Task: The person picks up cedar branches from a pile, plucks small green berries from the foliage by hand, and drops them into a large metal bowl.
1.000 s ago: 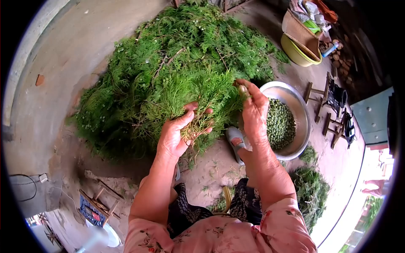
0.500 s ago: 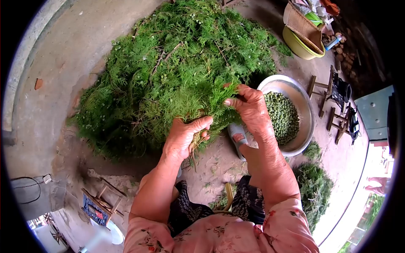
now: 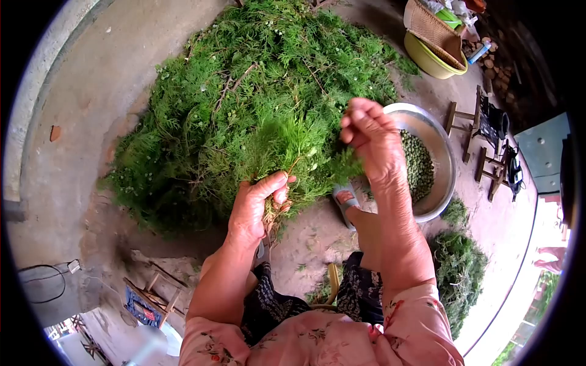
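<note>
My left hand [image 3: 253, 207] is closed around the stems of a bunch of evergreen sprigs [image 3: 287, 137], whose feathery tips point away from me. A pale green cone shows on the bunch's right side. Raised to the right of it, my right hand [image 3: 377, 143] has its fingers curled together; whatever they may hold is hidden. This hand partly covers a metal basin [image 3: 450, 171] with many small round green cones [image 3: 420, 168] inside. Beyond both hands lies a large heap of cut evergreen branches [image 3: 201, 128].
A smaller pile of sprigs [image 3: 458, 268] lies on the floor at right, below the basin. Wooden folding stools [image 3: 464, 125] stand right of it, another stool [image 3: 152, 299] at lower left. A yellow tub [image 3: 427, 61] with a wicker basket sits at upper right. My sandalled foot [image 3: 345, 204] is near the basin.
My right hand has left the sprigs and moved up and right, toward the basin, its fingers curled. My left hand keeps its grip on the bunch, slightly lower and to the left.
</note>
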`<state>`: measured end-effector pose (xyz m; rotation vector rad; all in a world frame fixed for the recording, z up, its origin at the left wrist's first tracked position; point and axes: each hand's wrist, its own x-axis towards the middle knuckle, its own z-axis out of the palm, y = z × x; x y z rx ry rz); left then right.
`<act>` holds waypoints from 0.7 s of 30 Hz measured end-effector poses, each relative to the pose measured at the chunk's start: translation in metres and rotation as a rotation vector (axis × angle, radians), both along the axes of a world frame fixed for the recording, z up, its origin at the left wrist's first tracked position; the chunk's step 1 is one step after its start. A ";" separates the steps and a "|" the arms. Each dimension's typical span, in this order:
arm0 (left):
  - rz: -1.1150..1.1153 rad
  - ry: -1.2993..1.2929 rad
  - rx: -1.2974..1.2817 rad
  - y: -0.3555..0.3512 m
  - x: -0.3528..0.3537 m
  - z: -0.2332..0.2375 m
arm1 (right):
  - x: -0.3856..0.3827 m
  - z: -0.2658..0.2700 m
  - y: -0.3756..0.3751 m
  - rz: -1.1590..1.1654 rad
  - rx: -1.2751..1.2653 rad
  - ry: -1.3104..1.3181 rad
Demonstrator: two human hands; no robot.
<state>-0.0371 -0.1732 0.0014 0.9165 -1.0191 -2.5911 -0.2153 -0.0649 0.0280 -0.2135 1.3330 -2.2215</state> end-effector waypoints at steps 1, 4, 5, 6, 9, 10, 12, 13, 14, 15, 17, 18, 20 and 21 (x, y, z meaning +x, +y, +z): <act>-0.002 -0.005 -0.002 0.000 -0.001 -0.001 | 0.006 0.004 -0.002 0.142 0.006 -0.185; 0.021 -0.041 0.047 0.000 -0.004 -0.003 | 0.012 -0.009 -0.004 0.367 0.057 -0.099; 0.015 -0.045 0.041 -0.001 -0.005 -0.002 | 0.014 -0.014 -0.006 0.405 0.038 -0.084; 0.008 -0.051 0.035 -0.001 -0.005 -0.002 | 0.016 -0.017 -0.006 0.402 0.065 -0.119; 0.002 -0.050 0.021 0.000 -0.005 -0.003 | 0.021 -0.012 -0.002 0.494 0.130 -0.008; 0.002 -0.055 0.023 0.000 -0.005 -0.003 | 0.021 -0.005 -0.001 0.514 0.225 -0.004; -0.019 -0.057 -0.002 0.001 -0.006 -0.002 | 0.025 0.001 -0.001 0.499 0.231 -0.004; -0.020 -0.060 0.000 0.001 -0.006 -0.002 | 0.027 0.001 -0.001 0.482 0.237 -0.004; -0.021 -0.062 0.006 0.002 -0.007 -0.002 | 0.025 -0.005 -0.002 0.506 0.205 0.047; -0.020 -0.065 0.012 0.002 -0.007 -0.002 | 0.025 -0.010 -0.003 0.506 0.205 0.045; -0.017 -0.079 0.021 0.001 -0.006 -0.001 | 0.026 -0.015 -0.005 0.422 0.155 0.069; -0.015 -0.091 0.028 0.000 -0.006 -0.001 | 0.030 -0.015 -0.008 0.260 0.165 0.150; -0.014 -0.078 0.029 0.001 -0.007 -0.003 | 0.032 -0.018 -0.010 0.201 0.275 0.257; -0.011 -0.063 0.027 0.002 -0.008 -0.003 | 0.032 -0.020 -0.013 0.142 0.382 0.367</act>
